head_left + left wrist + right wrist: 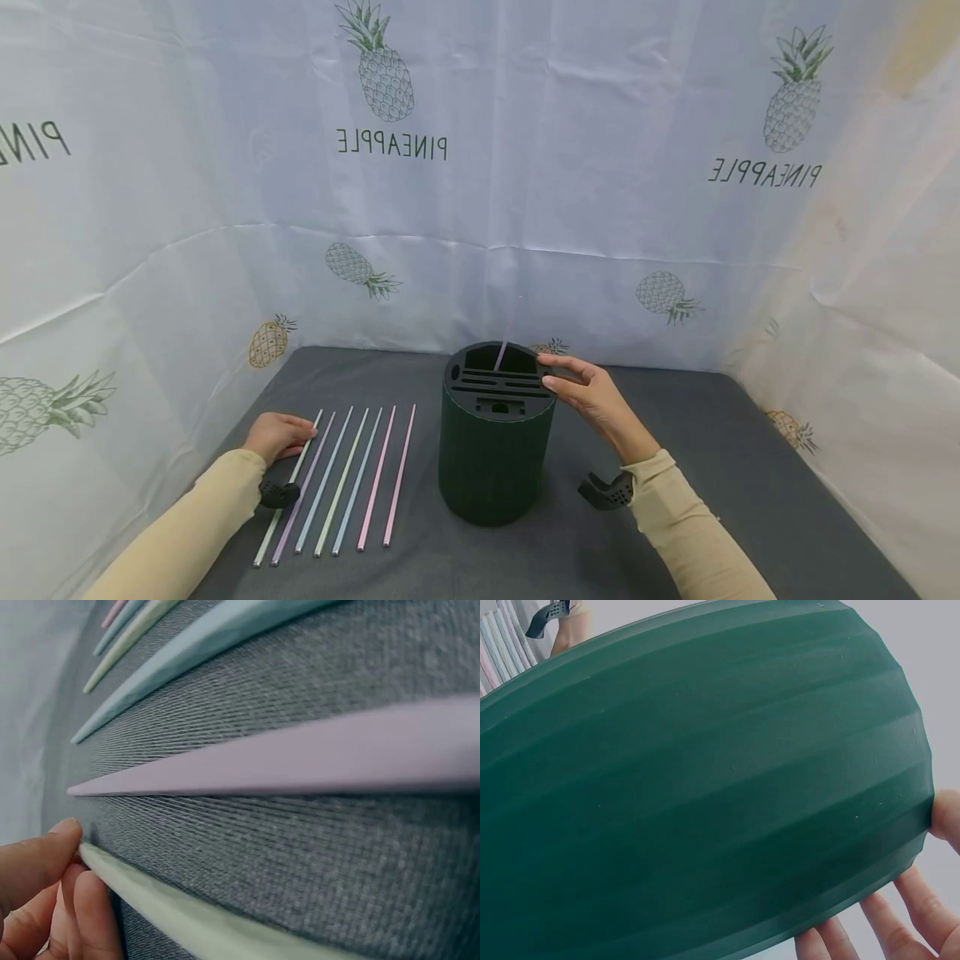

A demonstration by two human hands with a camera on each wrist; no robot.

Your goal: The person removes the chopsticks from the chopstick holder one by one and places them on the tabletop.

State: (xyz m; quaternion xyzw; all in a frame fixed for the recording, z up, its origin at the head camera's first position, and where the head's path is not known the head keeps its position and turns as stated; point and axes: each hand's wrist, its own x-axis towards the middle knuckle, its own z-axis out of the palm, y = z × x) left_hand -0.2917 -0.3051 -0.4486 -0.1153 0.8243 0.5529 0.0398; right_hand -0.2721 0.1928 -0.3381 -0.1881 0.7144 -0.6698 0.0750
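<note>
With thumb and fingertips my left hand [279,435] pinches the thin far end of a pale green chopstick [268,537], the leftmost of a row. In the left wrist view that chopstick [180,915] lies along the dark cloth, beside a lavender chopstick [300,757]. My right hand [600,404] holds the upper rim of a dark green ribbed utensil holder [491,467] from its right side, thumb and fingers apart on it, as the right wrist view also shows. One light purple chopstick [501,358] leans in the holder's rear compartment; its lower part is hidden.
Right of the lavender one lie several more chopsticks, including a blue [324,482] and a pink one [400,475], roughly parallel. The holder's top has narrow slots and a front opening. A grey cloth [600,550] covers the table, with white pineapple-print curtains [570,208] around it.
</note>
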